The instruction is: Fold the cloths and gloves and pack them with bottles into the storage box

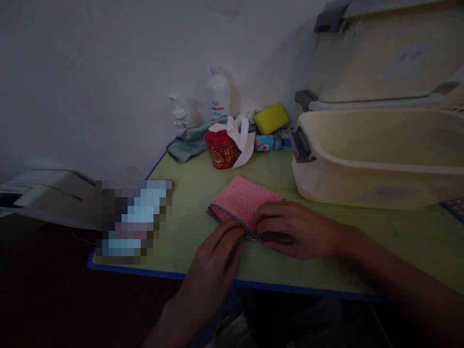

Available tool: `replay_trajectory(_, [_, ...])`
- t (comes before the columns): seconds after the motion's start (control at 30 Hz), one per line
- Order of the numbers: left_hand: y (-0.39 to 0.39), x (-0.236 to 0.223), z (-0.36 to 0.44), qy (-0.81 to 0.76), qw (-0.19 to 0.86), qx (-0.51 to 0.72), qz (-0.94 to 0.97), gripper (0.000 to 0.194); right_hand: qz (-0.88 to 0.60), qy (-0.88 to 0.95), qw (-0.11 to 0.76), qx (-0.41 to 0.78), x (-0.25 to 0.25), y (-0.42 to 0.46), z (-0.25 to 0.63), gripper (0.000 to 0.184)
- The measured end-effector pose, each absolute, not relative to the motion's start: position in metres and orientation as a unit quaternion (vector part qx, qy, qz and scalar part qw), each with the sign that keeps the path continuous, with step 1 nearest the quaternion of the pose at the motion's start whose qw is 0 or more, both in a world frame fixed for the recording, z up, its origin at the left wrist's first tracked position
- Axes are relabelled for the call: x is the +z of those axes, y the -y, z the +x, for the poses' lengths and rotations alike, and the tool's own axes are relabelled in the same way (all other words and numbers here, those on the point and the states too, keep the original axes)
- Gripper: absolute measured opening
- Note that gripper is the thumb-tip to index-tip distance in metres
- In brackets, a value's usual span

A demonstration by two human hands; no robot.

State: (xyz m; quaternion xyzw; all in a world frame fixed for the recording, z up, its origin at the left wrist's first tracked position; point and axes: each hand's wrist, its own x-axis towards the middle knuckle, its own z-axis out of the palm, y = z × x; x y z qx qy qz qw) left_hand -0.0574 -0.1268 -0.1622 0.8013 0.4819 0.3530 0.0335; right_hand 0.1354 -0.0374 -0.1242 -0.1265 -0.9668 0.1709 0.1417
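A pink cleaning cloth [241, 195] with a black-and-white checked edge lies folded on the green table top [188, 212]. My left hand [217, 256] is closed at its near left edge, fingertips on the checked border. From the right, my right hand [293, 229] grips the near right part of the cloth, its fingers bent over the top and the thumb below. Both hands rest low over the table, close together. Part of the cloth's near side is hidden beneath the fingers.
A pixelated flat device [139, 217] lies at left. Behind stand a red tissue holder [221, 151], a grey-green cloth [192, 140], a white bottle [218, 94], a pump bottle [178, 116], a yellow sponge [271, 118] and a blue-labelled bottle [266, 143]. A cream bin [362, 186] fills the right.
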Motion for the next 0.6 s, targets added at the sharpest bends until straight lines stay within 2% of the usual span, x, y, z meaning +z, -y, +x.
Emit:
replay_trajectory(0.07, [0.123,-0.16,-0.063,-0.49,0.014,0.358,0.794,0.024,-0.135,0.97,0.136,0.152,-0.126,0.038,0.134,0.012])
replay_trajectory(0.17, [0.113,-0.153,-0.074,-0.483,-0.072,0.317,0.813,0.031,-0.139,0.975,0.133,0.111,-0.128,0.039,0.132,0.016])
replay_trajectory(0.27, [0.102,-0.147,-0.086,-0.441,-0.121,0.256,0.852,0.024,-0.125,0.981,0.131,0.07,-0.129,0.039,0.131,0.016])
replay_trajectory(0.37, [0.096,-0.149,-0.097,-0.404,-0.102,0.221,0.882,0.017,-0.113,0.985,0.122,0.043,-0.128,0.04,0.131,0.019])
replay_trajectory(0.6, [0.094,-0.155,-0.101,-0.41,-0.069,0.253,0.874,0.024,-0.114,0.984,0.13,0.029,-0.127,0.042,0.131,0.02])
